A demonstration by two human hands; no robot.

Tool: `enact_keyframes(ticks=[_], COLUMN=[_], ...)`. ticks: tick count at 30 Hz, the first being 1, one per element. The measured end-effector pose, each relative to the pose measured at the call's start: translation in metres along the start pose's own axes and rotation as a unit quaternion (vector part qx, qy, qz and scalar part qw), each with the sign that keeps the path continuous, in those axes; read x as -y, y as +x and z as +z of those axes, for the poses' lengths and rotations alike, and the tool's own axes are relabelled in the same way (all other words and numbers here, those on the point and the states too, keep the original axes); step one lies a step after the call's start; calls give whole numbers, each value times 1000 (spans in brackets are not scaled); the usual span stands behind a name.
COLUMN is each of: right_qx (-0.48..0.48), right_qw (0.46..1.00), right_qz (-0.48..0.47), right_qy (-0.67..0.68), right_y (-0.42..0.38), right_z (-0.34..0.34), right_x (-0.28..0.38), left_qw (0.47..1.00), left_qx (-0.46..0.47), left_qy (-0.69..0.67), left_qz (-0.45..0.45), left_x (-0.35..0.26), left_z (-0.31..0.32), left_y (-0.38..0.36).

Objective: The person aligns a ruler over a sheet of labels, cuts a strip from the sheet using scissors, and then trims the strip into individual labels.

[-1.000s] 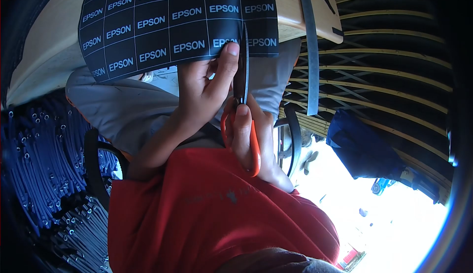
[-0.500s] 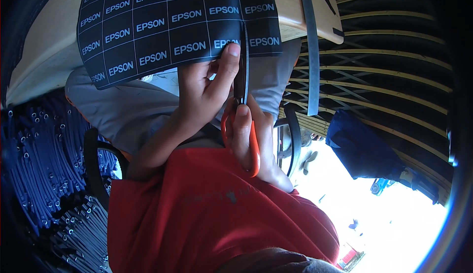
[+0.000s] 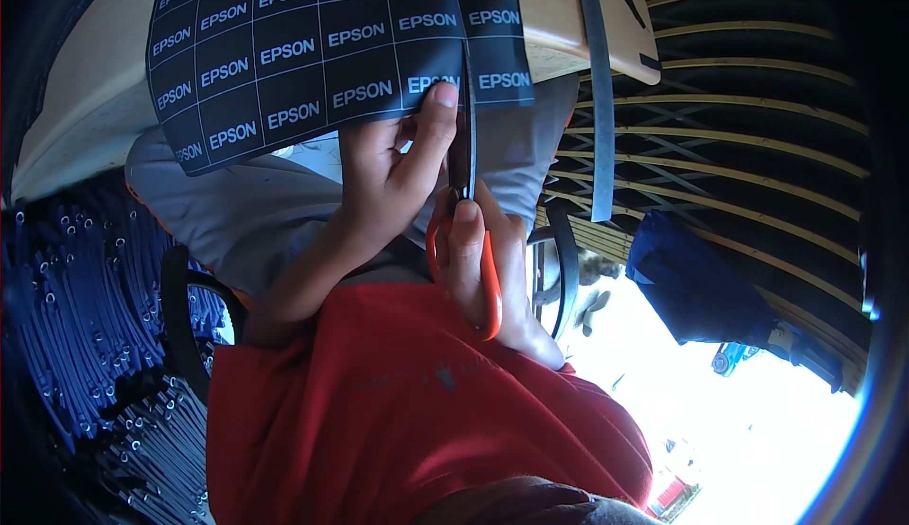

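Observation:
A black sheet (image 3: 312, 42) printed with a white grid and the word EPSON hangs over the edge of a wooden board (image 3: 568, 23). My left hand (image 3: 388, 170) pinches the sheet's near edge, thumb on top. My right hand (image 3: 483, 260) grips orange-handled scissors (image 3: 464, 241). Their blades run up into the sheet just right of my left thumb, along a grid line.
A narrow black strip (image 3: 597, 99) hangs from the board on the right. Bundles of blue straps with eyelets (image 3: 76, 317) lie at the left. A slatted surface (image 3: 739, 127) and a dark blue cloth (image 3: 701, 288) are at the right.
The sheet has shifted slightly and the scissors have crept a little further into it. Both hands keep their grips.

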State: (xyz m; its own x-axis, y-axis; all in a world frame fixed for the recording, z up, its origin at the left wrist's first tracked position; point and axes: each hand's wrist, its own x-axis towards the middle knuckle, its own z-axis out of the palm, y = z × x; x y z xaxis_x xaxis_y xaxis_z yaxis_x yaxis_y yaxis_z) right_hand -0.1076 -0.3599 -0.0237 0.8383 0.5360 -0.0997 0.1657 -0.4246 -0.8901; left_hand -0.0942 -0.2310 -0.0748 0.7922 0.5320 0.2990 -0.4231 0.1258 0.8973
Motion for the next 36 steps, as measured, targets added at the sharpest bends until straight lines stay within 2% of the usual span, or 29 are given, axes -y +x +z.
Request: enact_keyframes(ticks=[5, 8, 10, 17, 25, 32, 36], right_qx=[21, 47, 67, 55, 63, 64, 66], right_qw=[1000, 998, 996, 997, 997, 998, 998], right_qz=[19, 34, -12, -13, 41, 15, 21], right_qy=[-9, 39, 59, 54, 27, 6, 7], right_y=[-1, -1, -1, -1, 0, -2, -1], right_z=[-2, -3, -3, -2, -3, -3, -5], right_x=[-1, 0, -5, -6, 0, -4, -3], left_qw=[1000, 999, 999, 999, 999, 999, 998], left_qx=[-2, -7, -7, -3, -1, -29, -13], left_qy=[0, 8, 3, -15, 11, -12, -15], left_qz=[-23, -32, -37, -48, -37, -43, -53], left_x=[-1, -2, -4, -4, -4, -8, -6], left_z=[-2, -1, -1, 0, -5, -1, -3], left_y=[1, 1, 1, 1, 0, 3, 2])
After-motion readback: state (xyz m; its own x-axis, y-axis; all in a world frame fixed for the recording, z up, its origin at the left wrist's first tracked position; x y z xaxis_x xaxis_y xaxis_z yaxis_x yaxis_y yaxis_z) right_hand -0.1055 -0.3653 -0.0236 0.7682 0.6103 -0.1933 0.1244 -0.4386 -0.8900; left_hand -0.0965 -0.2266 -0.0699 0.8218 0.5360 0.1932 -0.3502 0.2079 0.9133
